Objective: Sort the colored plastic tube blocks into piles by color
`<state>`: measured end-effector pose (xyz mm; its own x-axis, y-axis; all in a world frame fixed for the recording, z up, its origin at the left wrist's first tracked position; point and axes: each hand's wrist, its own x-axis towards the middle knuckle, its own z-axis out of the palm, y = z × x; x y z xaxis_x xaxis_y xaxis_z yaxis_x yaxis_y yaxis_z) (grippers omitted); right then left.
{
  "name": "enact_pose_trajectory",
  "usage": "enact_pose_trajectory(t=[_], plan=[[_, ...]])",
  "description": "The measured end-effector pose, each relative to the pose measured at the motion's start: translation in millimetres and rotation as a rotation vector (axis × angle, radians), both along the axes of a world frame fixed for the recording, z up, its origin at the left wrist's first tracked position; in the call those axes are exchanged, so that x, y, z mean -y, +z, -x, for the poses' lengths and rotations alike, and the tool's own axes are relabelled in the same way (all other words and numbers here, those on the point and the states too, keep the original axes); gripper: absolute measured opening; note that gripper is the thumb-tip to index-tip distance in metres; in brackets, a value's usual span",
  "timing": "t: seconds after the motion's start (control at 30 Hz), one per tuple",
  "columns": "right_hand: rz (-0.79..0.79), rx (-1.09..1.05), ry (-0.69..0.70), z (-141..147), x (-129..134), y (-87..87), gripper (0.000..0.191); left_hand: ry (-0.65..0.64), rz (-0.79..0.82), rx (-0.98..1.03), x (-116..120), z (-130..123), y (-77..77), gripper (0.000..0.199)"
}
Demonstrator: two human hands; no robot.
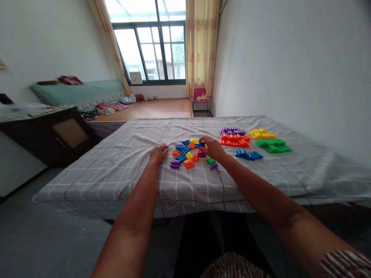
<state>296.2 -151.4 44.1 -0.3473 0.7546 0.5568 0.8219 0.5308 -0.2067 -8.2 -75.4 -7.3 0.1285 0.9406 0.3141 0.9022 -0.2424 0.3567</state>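
Note:
A loose pile of small tube-like plastic pieces in blue, orange, yellow, purple and green lies on the grey checked cloth. My right hand reaches over the pile's right side, its fingers closed on a blue plastic piece. To the left of the pile, my left hand rests on the cloth, fingers loosely bent and apart from the pieces, holding nothing visible. Sorted by colour at the right are purple pieces, orange pieces, yellow pieces, green pieces and blue pieces.
The grey checked cloth covers a wide table whose front edge is close to me. A white wall runs along the right. Farther back are a low bed, a pink chair and a window; a dark cabinet stands left.

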Motion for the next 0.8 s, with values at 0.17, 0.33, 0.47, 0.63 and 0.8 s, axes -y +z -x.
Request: enact_pose_trajectory(t=[0.17, 0.33, 0.47, 0.63, 0.8], plan=[[0.039, 0.145, -0.306, -57.5, 26.6, -4.9, 0.020, -0.006, 0.008, -0.007, 0.0, -0.1, 3.0, 0.030], [0.283, 0.177, -0.227, -102.1, 31.6, -18.9, 0.039, -0.008, 0.020, -0.019, 0.5, -0.2, 5.6, 0.031], [0.333, 0.198, -0.197, -106.8, 27.4, -16.2, 0.050, -0.008, 0.016, -0.017, 0.4, 0.2, 5.3, 0.030], [0.372, 0.290, -0.204, -106.5, 24.1, -11.2, 0.035, -0.006, 0.017, -0.020, -0.7, 1.1, 4.2, 0.029], [0.353, 0.304, -0.303, -129.2, 21.5, -15.2, 0.033, -0.008, 0.001, -0.007, -1.4, 0.8, 2.7, 0.028]])
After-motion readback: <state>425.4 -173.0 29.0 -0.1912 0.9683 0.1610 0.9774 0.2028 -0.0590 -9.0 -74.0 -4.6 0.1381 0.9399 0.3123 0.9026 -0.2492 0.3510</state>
